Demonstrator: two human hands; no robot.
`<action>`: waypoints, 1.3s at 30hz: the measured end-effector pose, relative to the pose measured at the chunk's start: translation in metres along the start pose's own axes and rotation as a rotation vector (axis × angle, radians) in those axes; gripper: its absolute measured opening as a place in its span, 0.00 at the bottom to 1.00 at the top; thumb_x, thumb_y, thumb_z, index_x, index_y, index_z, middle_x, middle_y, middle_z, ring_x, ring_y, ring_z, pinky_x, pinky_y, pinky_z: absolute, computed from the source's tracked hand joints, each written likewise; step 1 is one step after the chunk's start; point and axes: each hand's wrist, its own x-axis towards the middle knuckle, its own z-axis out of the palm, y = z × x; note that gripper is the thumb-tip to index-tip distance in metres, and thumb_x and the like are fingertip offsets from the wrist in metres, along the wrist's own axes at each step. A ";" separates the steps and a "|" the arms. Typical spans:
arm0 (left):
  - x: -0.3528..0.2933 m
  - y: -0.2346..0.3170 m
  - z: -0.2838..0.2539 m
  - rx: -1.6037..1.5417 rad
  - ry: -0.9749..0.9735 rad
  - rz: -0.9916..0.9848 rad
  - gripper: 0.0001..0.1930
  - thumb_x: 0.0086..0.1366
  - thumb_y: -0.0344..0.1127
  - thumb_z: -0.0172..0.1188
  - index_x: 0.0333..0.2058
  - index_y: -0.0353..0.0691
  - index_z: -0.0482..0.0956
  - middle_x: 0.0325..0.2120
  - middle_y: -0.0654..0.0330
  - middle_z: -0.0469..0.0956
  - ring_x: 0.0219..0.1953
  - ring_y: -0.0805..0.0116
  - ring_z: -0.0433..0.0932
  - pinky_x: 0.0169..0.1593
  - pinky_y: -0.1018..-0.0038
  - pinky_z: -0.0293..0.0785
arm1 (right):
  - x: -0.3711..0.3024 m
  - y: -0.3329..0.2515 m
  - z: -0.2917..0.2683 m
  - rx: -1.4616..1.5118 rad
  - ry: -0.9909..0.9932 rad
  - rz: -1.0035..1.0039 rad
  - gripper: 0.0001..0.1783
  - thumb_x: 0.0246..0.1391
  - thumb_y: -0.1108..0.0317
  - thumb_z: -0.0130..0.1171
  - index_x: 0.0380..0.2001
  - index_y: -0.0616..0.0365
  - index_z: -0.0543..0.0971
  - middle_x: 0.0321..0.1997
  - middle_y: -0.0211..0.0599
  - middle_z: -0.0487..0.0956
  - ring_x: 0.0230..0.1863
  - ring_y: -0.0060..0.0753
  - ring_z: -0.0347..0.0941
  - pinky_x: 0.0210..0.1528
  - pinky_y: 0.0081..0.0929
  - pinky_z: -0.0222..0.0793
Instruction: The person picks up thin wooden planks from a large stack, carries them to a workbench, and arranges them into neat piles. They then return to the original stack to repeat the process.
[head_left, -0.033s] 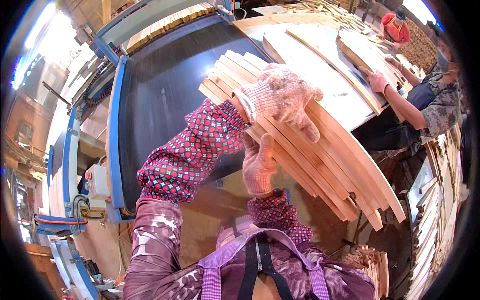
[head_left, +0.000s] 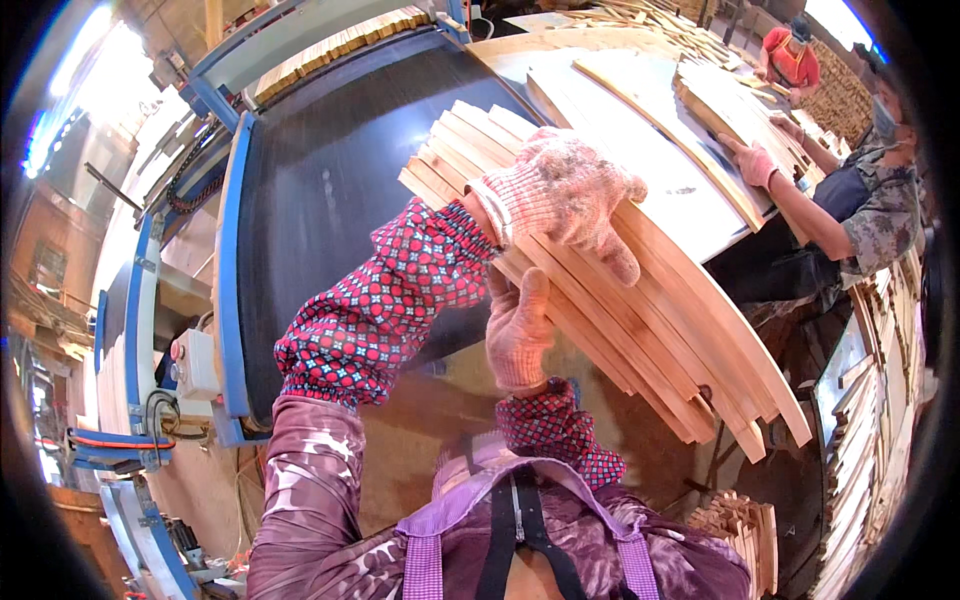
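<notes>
A bundle of long pale wooden strips (head_left: 640, 320) lies slantwise, its far end over the dark conveyor belt (head_left: 330, 190) and its near end sticking out to the right. Across the top of the strips rests my left hand (head_left: 565, 190), in a soiled whitish-pink knit glove, fingers bent over the far side. Against the bundle's near side is my right hand (head_left: 520, 335), gloved the same way, thumb up and the other fingers partly hidden by the strips. Both hands are closed on the bundle. The strips' ends are uneven, and one strip has a dark knot near its end.
Blue metal framing (head_left: 232, 270) edges the belt, with a row of strips (head_left: 340, 50) at its far end. A pale table (head_left: 690, 205) holds more strips (head_left: 735, 110). A co-worker (head_left: 850, 200) stands at right, gloved hand on them; another person (head_left: 790, 60) works farther back.
</notes>
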 end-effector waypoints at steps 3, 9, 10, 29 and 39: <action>-0.005 0.002 0.005 0.032 0.100 0.009 0.36 0.40 0.57 0.76 0.47 0.44 0.82 0.44 0.51 0.81 0.49 0.48 0.78 0.53 0.58 0.74 | 0.002 0.001 -0.007 0.006 0.000 0.012 0.35 0.61 0.56 0.62 0.66 0.52 0.62 0.65 0.39 0.68 0.65 0.41 0.67 0.65 0.46 0.68; -0.002 -0.015 0.013 0.007 0.047 0.003 0.38 0.42 0.63 0.73 0.48 0.44 0.81 0.43 0.52 0.81 0.48 0.48 0.79 0.52 0.59 0.75 | 0.000 0.001 -0.001 -0.001 -0.032 0.008 0.31 0.63 0.55 0.59 0.65 0.50 0.64 0.63 0.33 0.70 0.62 0.34 0.68 0.62 0.39 0.71; -0.003 -0.017 0.016 0.017 0.088 0.019 0.39 0.42 0.65 0.72 0.48 0.43 0.81 0.42 0.51 0.82 0.47 0.48 0.80 0.51 0.59 0.75 | 0.000 0.000 0.000 -0.014 -0.041 0.006 0.29 0.64 0.54 0.58 0.64 0.48 0.65 0.63 0.30 0.71 0.61 0.30 0.69 0.61 0.36 0.72; -0.024 -0.058 0.050 -0.058 -0.012 -0.190 0.44 0.41 0.70 0.68 0.49 0.40 0.81 0.43 0.49 0.82 0.47 0.48 0.80 0.51 0.61 0.76 | -0.019 0.044 -0.032 0.171 0.064 0.365 0.28 0.60 0.61 0.64 0.60 0.56 0.68 0.58 0.34 0.74 0.56 0.35 0.74 0.57 0.36 0.76; -0.084 -0.161 0.071 0.014 -0.581 -0.588 0.49 0.39 0.75 0.67 0.56 0.47 0.76 0.48 0.49 0.81 0.54 0.52 0.78 0.58 0.63 0.72 | -0.052 0.175 0.011 0.284 0.184 0.877 0.32 0.58 0.43 0.60 0.52 0.59 0.71 0.47 0.35 0.78 0.48 0.34 0.76 0.50 0.38 0.77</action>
